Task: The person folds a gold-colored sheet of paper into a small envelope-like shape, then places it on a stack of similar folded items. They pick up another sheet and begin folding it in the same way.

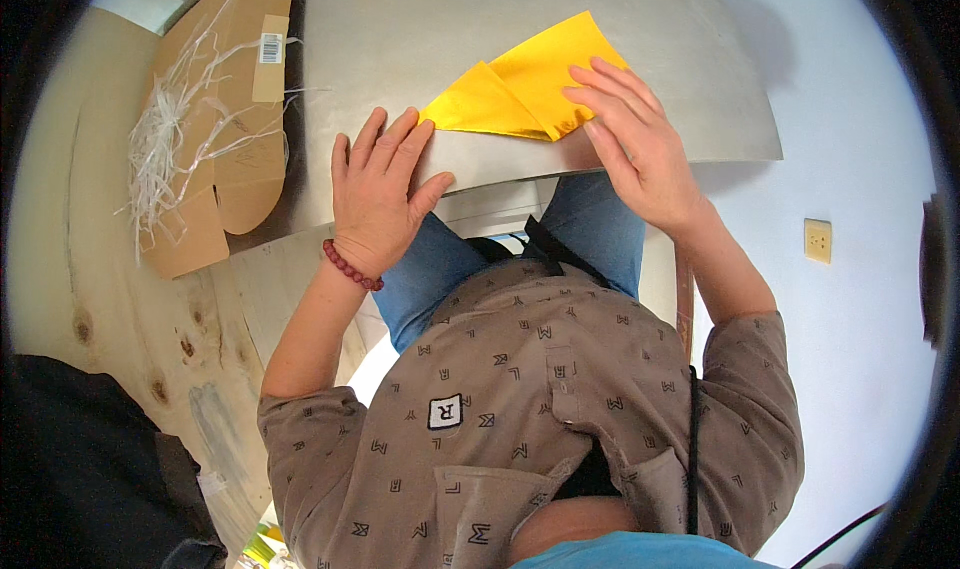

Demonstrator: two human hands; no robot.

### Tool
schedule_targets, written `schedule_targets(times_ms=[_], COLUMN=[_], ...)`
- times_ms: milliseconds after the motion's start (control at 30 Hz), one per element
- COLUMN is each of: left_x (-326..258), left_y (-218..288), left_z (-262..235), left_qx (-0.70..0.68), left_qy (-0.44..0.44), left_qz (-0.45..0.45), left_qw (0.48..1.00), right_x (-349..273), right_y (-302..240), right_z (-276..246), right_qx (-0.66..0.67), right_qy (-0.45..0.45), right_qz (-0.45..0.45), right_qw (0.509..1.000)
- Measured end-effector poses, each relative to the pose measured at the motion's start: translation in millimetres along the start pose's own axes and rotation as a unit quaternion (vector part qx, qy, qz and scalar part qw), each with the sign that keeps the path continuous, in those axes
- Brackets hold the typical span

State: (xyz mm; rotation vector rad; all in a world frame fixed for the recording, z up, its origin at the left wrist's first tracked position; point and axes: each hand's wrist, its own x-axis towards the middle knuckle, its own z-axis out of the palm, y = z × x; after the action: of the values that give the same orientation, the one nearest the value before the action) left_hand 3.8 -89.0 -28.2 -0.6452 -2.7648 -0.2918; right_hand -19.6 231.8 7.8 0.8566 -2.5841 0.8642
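Two bare hands are resting on a grey worktop (420, 29), with a folded sheet of yellow paper (520, 84) lying between and partly under them. The right hand (635, 139) is pressing flat on the paper's right part, fingers stretched out and spread over the folded edge; its grip is open, nothing pinched. The left hand (380, 189) is lying palm down on the worktop near its front edge, fingers extended, the fingertips just touching or almost touching the paper's left corner; its grip is likewise open and holding nothing. A red bead bracelet (350, 266) is circling the left wrist. The paper is showing two overlapping pointed flaps, glossy, sitting toward the middle of the worktop. Off to the left, a flattened brown cardboard box (225, 169) is lying partly on the worktop, with pale shredded paper strands (165, 144) strewn over it. Beneath the worktop edge, blue jeans (600, 219) are showing, and a pale wooden floor (120, 299) is spreading to the left.
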Motion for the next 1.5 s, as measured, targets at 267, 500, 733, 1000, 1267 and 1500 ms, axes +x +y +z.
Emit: schedule_targets(times_ms=[267,500,733,1000,1267,1500], left_x=[-1.1,-0.2,-1.3,-2.1,-1.0,-2.0], left_y=[-1.1,-1.1,1.0,0.0,-1.2,0.4], left_z=[0.8,1.3,0.6,3.2,1.3,1.7], left_qx=[-0.004,-0.013,-0.020,-0.020,-0.028,-0.031], left_qy=[-0.009,-0.007,0.002,0.012,0.012,0.007], left_qz=[-0.007,-0.010,-0.012,-0.016,-0.014,-0.020], left_qw=[1.000,1.000,1.000,1.000,0.999,0.999], right_x=[9.5,1.6,-4.7,15.1,35.3,-13.4], right_y=[3.6,15.8,25.6,-13.9,-65.1,-48.3], right_z=[16.5,22.2,28.2,16.2,86.0,32.1], right_qx=[-0.019,0.050,0.066,0.013,-0.088,-0.147], right_qy=[-0.109,-0.055,-0.062,-0.031,-0.142,-0.157], right_qz=[-0.056,-0.008,-0.014,-0.022,-0.034,-0.001], right_qw=[0.992,0.997,0.996,0.999,0.985,0.977])
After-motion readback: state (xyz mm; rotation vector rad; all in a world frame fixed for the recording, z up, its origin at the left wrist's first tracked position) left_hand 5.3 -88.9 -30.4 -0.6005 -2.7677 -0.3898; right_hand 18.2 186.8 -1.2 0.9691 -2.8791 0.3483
